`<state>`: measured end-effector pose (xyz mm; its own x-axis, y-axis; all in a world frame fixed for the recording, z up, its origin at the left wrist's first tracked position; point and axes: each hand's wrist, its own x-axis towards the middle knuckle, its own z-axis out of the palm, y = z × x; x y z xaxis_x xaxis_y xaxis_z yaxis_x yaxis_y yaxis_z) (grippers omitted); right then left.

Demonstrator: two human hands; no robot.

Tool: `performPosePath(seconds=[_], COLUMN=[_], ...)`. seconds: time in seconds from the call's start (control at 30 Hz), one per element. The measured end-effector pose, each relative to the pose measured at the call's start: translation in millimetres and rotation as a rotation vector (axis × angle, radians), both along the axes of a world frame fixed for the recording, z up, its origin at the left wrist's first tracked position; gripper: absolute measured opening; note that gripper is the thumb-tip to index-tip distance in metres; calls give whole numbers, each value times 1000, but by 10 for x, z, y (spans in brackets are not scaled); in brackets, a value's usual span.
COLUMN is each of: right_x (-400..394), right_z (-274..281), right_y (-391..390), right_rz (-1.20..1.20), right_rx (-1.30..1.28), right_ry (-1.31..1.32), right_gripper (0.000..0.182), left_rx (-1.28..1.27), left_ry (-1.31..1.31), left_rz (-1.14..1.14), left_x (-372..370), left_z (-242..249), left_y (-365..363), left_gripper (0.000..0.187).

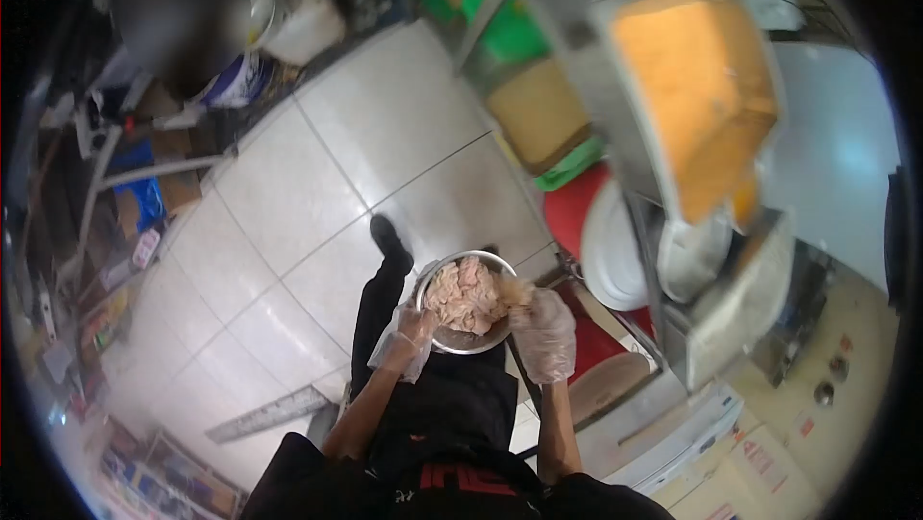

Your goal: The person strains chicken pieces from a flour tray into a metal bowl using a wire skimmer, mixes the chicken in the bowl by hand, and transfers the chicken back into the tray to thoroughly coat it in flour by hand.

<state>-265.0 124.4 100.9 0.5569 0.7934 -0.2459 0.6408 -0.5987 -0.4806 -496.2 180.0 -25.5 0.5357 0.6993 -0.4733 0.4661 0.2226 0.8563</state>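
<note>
A round metal bowl (468, 304) of pale raw meat (463, 294) sits mouth-up at waist height — no long axis. The gloved left hand (409, 337) grips its rim; the gloved right hand (543, 333) pinches meat at its edge. White floor tiles (327, 193) lie below — a steel cabinet (711, 309) stands just right.

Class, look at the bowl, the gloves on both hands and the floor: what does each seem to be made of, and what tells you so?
Bowl: probably stainless steel, with a shiny grey rim.
Gloves on the left hand and right hand: thin clear plastic film, loose and crinkled.
Floor: likely glazed ceramic tile, with glossy white squares and dark joints.
</note>
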Motion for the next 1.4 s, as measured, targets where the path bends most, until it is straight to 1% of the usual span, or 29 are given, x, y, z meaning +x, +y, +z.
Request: performPosePath(seconds=[0.07,0.1,0.17,0.2,0.23,0.27,0.3,0.4,0.53,0.6,0.67,0.73,0.77,0.8,0.87,0.9,0.93,0.97,1.0,1.07,1.1,1.13,1.17,1.2,1.23,1.27,1.33,1.37,1.4], right_x=[-194,-200,-396,-462,-516,-625,-619,-386,798,1293,1533,1908,2045,2164,2517,2759,2743,2727,2766,2931,3040,3133,3185,3224,3276,3268,3142,2956,2939], right_z=[645,988,1545,1722,1826,2186,2124,1771,1137,1219,1633,1884,1925,1972,1700,1073,1124,1175,1253,1318,1299,1394,1562,1655,1553,1445,1339,1808,1986], right_y=[424,484,511,418,340,396,226,-91,-847,-1126,-1345,-1871,-1957,-2005,-2215,-2337,-2295,-2254,-2262,-2319,-2342,-2325,-2322,-2337,-2327,-2346,-2304,-2197,-2204], right_rz=[115,74,-40,-108,-145,-183,-249,-335,-288,-269,-272,-170,-172,-225,-259,-200,-301,-399,-382,-321,-318,-316,-392,-466,-413,-411,36,83,94], right_rx=[-176,-138,112,154,81,-14,24,89,161,81,-92,25,20,-63,-152,6,95,194,192,232,92,94,-35,-171,-149,-162,-294,-367,-369], right_ry=[175,136,261,217,171,130,61,-40,-30,-124,-297,-355,-363,-243,-130,-189,-139,-93,-84,330,219,221,147,70,-131,-130,-1001,-747,-756], right_gripper=[29,29,46,46,55,64,69,67,65,64,36,40,40,53,66,69,66,64,64,45,46,46,48,50,52,52,55,62,62], left_rx=[-14,-26,-76,-106,-134,-174,-189,-232,-215,-239,-301,-318,-242,-336,-518,-388,-253,-251,-253,-254,-190,-160,-131,-280,-431,-443,-448,-397,-398], left_ry=[-97,-148,-239,-275,-307,-341,-374,-456,-517,-527,-407,-332,-470,-447,-387,-510,-628,-633,-591,-547,-518,-504,-490,-469,-448,-449,-408,-513,-523], left_rz=[-58,-89,-166,-213,-267,-311,-372,-498,-541,-536,-574,-617,-625,-646,-678,-748,-806,-783,-708,-628,-643,-649,-656,-689,-720,-716,-663,-607,-596], left_x=[1,30,28,59,84,123,278,849,2165,2725,2985,3315,3440,3553,3773,3845,3939,3987,4021,4129,4212,4319,4425,4556,4638,4674,4667,4713,4744], left_z=[415,607,938,1066,1196,1398,1410,1482,1502,1645,1754,1728,1564,1532,1484,1247,1140,1163,1173,1186,1037,881,714,542,561,577,892,743,810], left_y=[374,505,699,721,756,802,728,561,-106,-347,-521,-937,-1039,-1081,-1168,-1213,-1270,-1308,-1364,-1427,-1429,-1434,-1440,-1436,-1468,-1518,-1542,-1563,-1511], left_gripper=[24,24,24,24,24,25,25,26,27,28,29,30,31,33,44,45,46,46,44,42,37,35,33,41,51,51,51,51,51])
